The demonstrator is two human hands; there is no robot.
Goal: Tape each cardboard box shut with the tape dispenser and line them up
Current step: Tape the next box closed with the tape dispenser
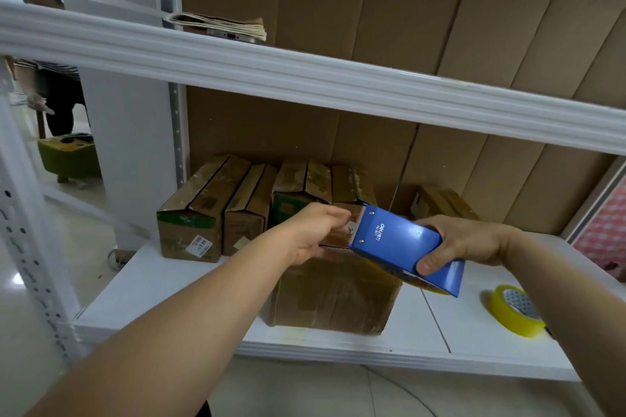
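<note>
cardboard box (333, 294) in front sits near the edge of the white shelf (176, 284), and the blue tape dispenser (403, 244) is held over its top. right hand (464, 242) is wrapped closed around the dispenser body, thumb along the near side. left hand (318, 234) reaches to the toothed end; its fingers look pinched on the tape end or the box flap there, but which one cannot be told.

this box appears to be mid-taping. behind it a row of boxes (250, 203) stands side by side against the back, tops shiny as if already taped and lined up. one more small box (443, 203) sits apart to the right; whether it is sealed cannot be told. so most looks done, with this box to finish and place.

a spare yellow tape roll (516, 310) lies on the shelf at right. the shelf unit is white metal, backed with flat cardboard sheets (406, 10), with a pale glossy floor (84, 240) below. folded papers (220, 25) rest on the upper shelf.
</note>
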